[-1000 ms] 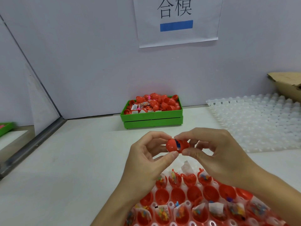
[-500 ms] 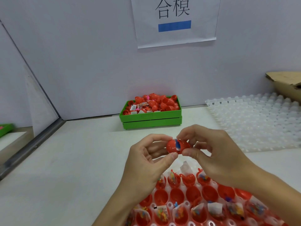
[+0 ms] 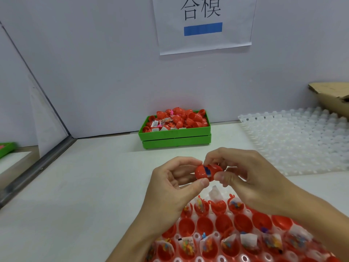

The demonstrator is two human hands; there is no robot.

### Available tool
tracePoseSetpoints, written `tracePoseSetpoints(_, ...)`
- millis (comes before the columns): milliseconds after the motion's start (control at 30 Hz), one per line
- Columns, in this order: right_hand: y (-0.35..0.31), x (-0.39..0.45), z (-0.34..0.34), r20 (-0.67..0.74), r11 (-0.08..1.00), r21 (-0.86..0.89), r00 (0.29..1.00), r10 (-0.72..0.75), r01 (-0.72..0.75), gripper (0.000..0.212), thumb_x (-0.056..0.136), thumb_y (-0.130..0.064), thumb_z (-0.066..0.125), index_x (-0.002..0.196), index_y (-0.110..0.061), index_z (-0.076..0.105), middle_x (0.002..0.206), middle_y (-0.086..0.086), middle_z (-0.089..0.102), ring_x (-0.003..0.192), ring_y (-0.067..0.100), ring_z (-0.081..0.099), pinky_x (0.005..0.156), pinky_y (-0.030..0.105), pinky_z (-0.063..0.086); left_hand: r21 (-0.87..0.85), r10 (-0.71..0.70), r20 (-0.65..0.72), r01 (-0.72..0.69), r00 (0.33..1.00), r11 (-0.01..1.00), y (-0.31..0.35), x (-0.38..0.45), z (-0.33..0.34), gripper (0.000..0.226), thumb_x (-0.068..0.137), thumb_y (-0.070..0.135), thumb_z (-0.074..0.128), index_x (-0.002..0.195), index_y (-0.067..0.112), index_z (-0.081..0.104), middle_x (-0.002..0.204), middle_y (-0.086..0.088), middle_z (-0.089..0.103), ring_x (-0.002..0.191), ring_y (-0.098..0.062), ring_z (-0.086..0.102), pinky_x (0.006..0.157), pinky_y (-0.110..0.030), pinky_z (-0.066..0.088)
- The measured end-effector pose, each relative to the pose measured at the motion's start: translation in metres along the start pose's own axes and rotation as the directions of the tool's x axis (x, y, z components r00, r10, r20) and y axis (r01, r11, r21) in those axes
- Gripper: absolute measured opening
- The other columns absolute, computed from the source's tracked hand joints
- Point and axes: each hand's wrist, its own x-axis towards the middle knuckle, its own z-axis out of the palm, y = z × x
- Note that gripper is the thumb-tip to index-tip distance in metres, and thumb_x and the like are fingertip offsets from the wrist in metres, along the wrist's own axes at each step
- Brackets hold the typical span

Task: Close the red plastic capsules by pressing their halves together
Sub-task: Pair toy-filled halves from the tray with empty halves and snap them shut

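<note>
Head view shows the left hand [image 3: 170, 190] and right hand [image 3: 251, 178] both pinching one red capsule [image 3: 206, 172] between them, above the tray [image 3: 198, 237] of open red halves. Its two halves are not fully together.

— Anything readable from where you sit?

— One thing: top centre of my frame, a white paper sheet [image 3: 204, 25] on the wall, two big black characters, 合模, cut off at the top edge. Under them sits a solid blue bar [image 3: 203, 29], no writing on it.

— The small packets in the green box [image 3: 174, 134]?

— Print too tiny; I can't read it.
</note>
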Motion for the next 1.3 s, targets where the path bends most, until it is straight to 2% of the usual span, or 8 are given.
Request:
tracePoseSetpoints(200, 0.003, 0.0, 0.007, -0.149, 0.995, 0.068, 0.985, 0.088, -0.079, 0.041, 0.079, 0.003, 0.077, 0.101, -0.03, 0.064, 0.084, -0.01, 0.069, 0.077, 0.016, 0.07, 0.069, 0.03, 0.059, 0.036, 0.04, -0.004, -0.04, 0.999, 0.999, 0.002, 0.0, 0.002, 0.036, 0.078, -0.013, 0.074, 0.101, 0.013, 0.068, 0.098, 0.003, 0.078, 0.093, -0.014, 0.074, 0.081, -0.016, 0.055)
tracePoseSetpoints(367, 0.0, 0.002, 0.007, -0.16, 0.985, 0.161, 0.983, 0.09, -0.064, 0.032, 0.076, 0.0, 0.08, 0.098, -0.021, 0.071, 0.088, -0.011, 0.074, 0.082, 0.016, 0.072, 0.074, 0.029, 0.06, -0.006, 0.029, -0.04, -0.029, 0.999, 1.0, 0.004, 0.0, 0.002, 0.04, 0.075, -0.005, 0.079, 0.107, 0.015, 0.067, 0.103, 0.005, 0.077, 0.096, -0.014, 0.074, 0.082, -0.016, 0.055)
tracePoseSetpoints(633, -0.005, 0.002, 0.007, -0.144, 0.967, 0.241, 0.982, 0.121, -0.084, 0.029, 0.073, 0.003, 0.082, 0.093, -0.015, 0.073, 0.087, -0.002, 0.074, 0.079, 0.02, 0.072, 0.071, 0.023, 0.057, 0.074, 0.082, -0.079, -0.076, 0.993, 0.994, 0.005, 0.001, 0.0, 0.034, 0.066, 0.022, 0.08, 0.099, 0.021, 0.075, 0.096, 0.007, 0.077, 0.095, -0.011, 0.073, 0.083, -0.016, 0.055)
tracePoseSetpoints(867, -0.009, 0.002, 0.008, -0.144, 0.971, 0.212, 0.98, 0.139, -0.107, 0.027, 0.074, -0.001, 0.082, 0.093, -0.017, 0.071, 0.08, -0.005, 0.075, 0.072, 0.018, 0.072, 0.07, 0.025, 0.059, 0.062, 0.07, -0.107, -0.063, 0.992, 0.996, 0.006, 0.0, 0.001, 0.032, 0.065, 0.02, 0.081, 0.094, 0.03, 0.077, 0.092, 0.01, 0.078, 0.09, -0.008, 0.074, 0.077, -0.013, 0.055)
tracePoseSetpoints(967, -0.011, 0.001, 0.007, -0.134, 0.96, 0.245, 0.975, 0.175, -0.139, 0.029, 0.075, 0.001, 0.081, 0.092, -0.02, 0.07, 0.073, -0.006, 0.074, 0.063, 0.013, 0.071, 0.065, 0.018, 0.055, 0.056, 0.048, -0.098, -0.042, 0.994, 0.998, 0.007, -0.001, 0.0, 0.032, 0.068, 0.021, 0.079, 0.098, 0.032, 0.076, 0.095, 0.009, 0.078, 0.093, -0.009, 0.074, 0.08, -0.014, 0.055)
tracePoseSetpoints(1033, -0.011, 0.001, 0.007, -0.141, 0.946, 0.286, 0.969, 0.201, -0.155, 0.031, 0.075, 0.003, 0.079, 0.09, -0.022, 0.07, 0.074, -0.001, 0.074, 0.064, 0.017, 0.071, 0.063, 0.024, 0.056, 0.029, 0.024, -0.09, -0.021, 0.996, 0.999, 0.007, -0.001, 0.0, 0.033, 0.071, 0.022, 0.078, 0.103, 0.03, 0.075, 0.098, 0.008, 0.078, 0.096, -0.01, 0.073, 0.081, -0.016, 0.055)
tracePoseSetpoints(1133, -0.011, 0.002, 0.007, -0.147, 0.924, 0.341, 0.961, 0.236, -0.175, 0.033, 0.076, 0.003, 0.078, 0.089, -0.025, 0.07, 0.077, 0.007, 0.075, 0.071, 0.029, 0.072, 0.071, 0.047, 0.059, -0.027, -0.02, -0.081, 0.018, 0.997, 0.999, 0.007, 0.0, 0.0, 0.035, 0.074, 0.022, 0.078, 0.109, 0.028, 0.073, 0.101, 0.003, 0.077, 0.099, -0.014, 0.073, 0.083, -0.02, 0.056)
tracePoseSetpoints(1300, -0.013, 0.002, 0.007, -0.144, 0.908, 0.378, 0.957, 0.253, -0.183, 0.031, 0.074, 0.003, 0.08, 0.089, -0.023, 0.071, 0.081, 0.004, 0.075, 0.074, 0.026, 0.074, 0.072, 0.038, 0.061, -0.032, -0.033, -0.083, 0.031, 0.996, 0.999, 0.006, 0.0, -0.001, 0.031, 0.076, 0.021, 0.078, 0.106, 0.027, 0.074, 0.101, 0.002, 0.077, 0.099, -0.016, 0.073, 0.084, -0.023, 0.058)
